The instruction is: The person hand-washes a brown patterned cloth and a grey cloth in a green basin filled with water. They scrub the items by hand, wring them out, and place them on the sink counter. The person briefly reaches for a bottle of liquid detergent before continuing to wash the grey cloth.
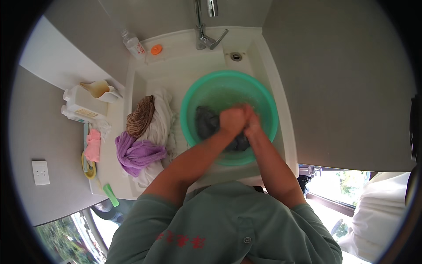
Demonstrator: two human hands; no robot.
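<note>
A round green plastic basin (187, 109) stands in the white laundry sink, with water in it. Dark grey cloth (207, 122) lies wet inside, spread to the left of and below my hands. My left hand (232, 119) is curled into a fist on the cloth, knuckles up. Pressed against it is my right hand (252, 121), also closed on the cloth. Both hands are blurred, and the part of the cloth between them is hidden. My forearms reach over the basin's near rim.
Left of the basin, a purple towel (140, 153), a brown patterned cloth (141, 116) and white fabric (161, 102) lie heaped. A chrome faucet (201, 36) rises behind. White jugs (87, 100), a pink cloth (93, 145) and a green brush-like tool (110, 194) line the left ledge.
</note>
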